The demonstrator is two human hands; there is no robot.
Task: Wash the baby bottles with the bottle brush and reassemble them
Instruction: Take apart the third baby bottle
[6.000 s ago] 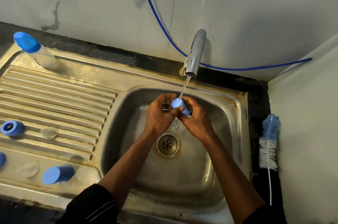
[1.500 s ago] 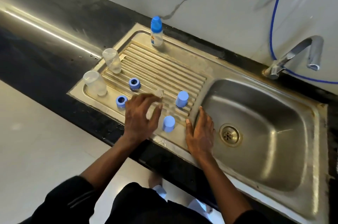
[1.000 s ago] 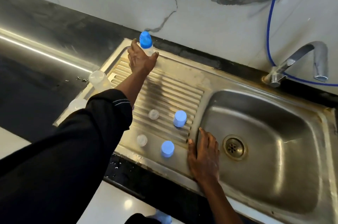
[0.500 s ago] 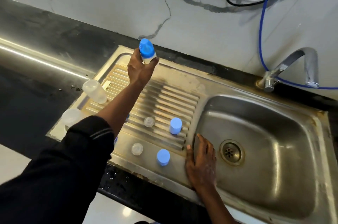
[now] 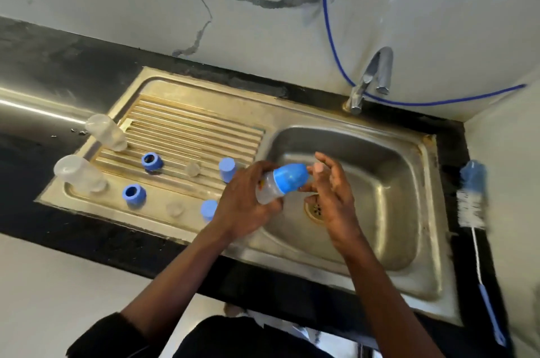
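- Holding the capped bottle sideways over the left edge of the sink bowl, about mid-frame, the left hand has its fingers curled round the clear body.
- The right hand is at the blue cap end with its fingers spread and loose, not clamped on anything. I honestly can't tell if the thumb is touching the cap.
- My guess is this one's about to get pulled apart. It's fully put together and doesn't look washed yet.
- Left of it on the drainboard are two clear bottle bodies standing mouth-down, two blue screw rings, two clear teats and two loose blue lids. They're all separate, nothing screwed back on. No idea if they're clean.
- The bottle brush lies on the dark surface at the right edge of the frame, well apart from both hands.
- At the tap, upper right, I can't see any water running.
- Still to do, I reckon: strip and scrub this bottle, then reassemble all three.
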